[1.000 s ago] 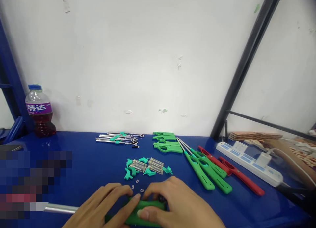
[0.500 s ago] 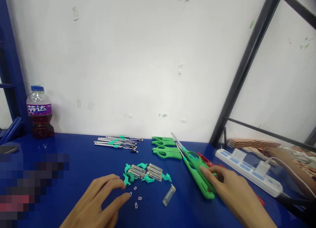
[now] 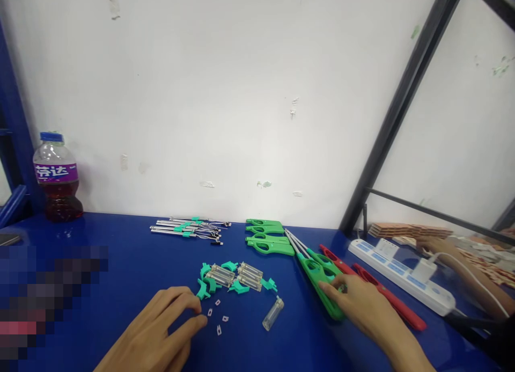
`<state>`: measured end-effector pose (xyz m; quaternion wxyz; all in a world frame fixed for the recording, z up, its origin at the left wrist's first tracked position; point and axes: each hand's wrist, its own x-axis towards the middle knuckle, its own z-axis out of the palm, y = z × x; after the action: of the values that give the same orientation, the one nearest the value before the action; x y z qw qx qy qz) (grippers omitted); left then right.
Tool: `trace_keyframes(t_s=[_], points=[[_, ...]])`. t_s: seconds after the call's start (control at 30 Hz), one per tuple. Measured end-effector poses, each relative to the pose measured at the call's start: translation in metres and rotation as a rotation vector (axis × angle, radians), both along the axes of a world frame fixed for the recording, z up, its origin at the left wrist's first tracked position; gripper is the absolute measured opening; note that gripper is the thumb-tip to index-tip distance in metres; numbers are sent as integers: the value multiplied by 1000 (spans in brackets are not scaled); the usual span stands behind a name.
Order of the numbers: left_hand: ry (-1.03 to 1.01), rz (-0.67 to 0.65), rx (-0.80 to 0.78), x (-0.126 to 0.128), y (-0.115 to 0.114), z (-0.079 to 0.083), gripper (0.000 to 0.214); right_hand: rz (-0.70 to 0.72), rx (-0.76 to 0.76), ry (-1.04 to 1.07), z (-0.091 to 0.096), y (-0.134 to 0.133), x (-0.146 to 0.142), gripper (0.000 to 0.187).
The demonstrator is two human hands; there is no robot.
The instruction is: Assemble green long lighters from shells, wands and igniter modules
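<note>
My right hand is closed at the handle end of a green long-nosed lighter; the fingers hide part of it. Close against it lies a second green lighter, both with silver nozzles pointing to the wall. My left hand hovers low or rests on the table, fingers bent and apart. Just off its fingertips lie several small pale pink pieces. Beyond them are teal triggers around clear fuel tanks. One more clear tank lies alone, between the hands.
Silver tubes with wires and green casings lie near the wall. Red lighters and a white power strip are at right. A drink bottle stands far left. Another person's arm shows beyond the frame post.
My right hand has brought the raised green lighter down beside the other one, and the nozzles now lie together. More of the red lighters shows. My left hand has barely moved.
</note>
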<state>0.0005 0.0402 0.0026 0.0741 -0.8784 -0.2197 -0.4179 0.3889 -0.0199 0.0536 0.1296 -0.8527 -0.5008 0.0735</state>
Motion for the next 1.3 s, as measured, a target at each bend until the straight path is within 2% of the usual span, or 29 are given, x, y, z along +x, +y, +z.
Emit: trace_keyframes(t_s=[0.23,0.4,0.53,0.83,0.97,1.1,1.23,1.3], points=[[36,-12,-48,1,1,-4,43,33,-57,-9,-14,12,-2,35],[189,-35,-14,-3,4,-1,39,44,-85,34,-17,13,-7,41],[203,-32,-43,-4,4,0,39,40,-103,51,-20,15,-8,53],[201,-3,-71,2,-1,-1,41,34,0,-52,-27,17,1,56],[136,-16,-64,4,-3,-4,40,49,34,-86,-19,18,-1,52],[177,-12,-157,3,-4,-9,40,113,72,-125,-5,26,-11,37],[254,-8,-251,0,-6,-8,41,224,57,-181,7,52,-23,20],[252,0,-297,1,-7,-6,41,303,12,-220,12,72,-27,17]])
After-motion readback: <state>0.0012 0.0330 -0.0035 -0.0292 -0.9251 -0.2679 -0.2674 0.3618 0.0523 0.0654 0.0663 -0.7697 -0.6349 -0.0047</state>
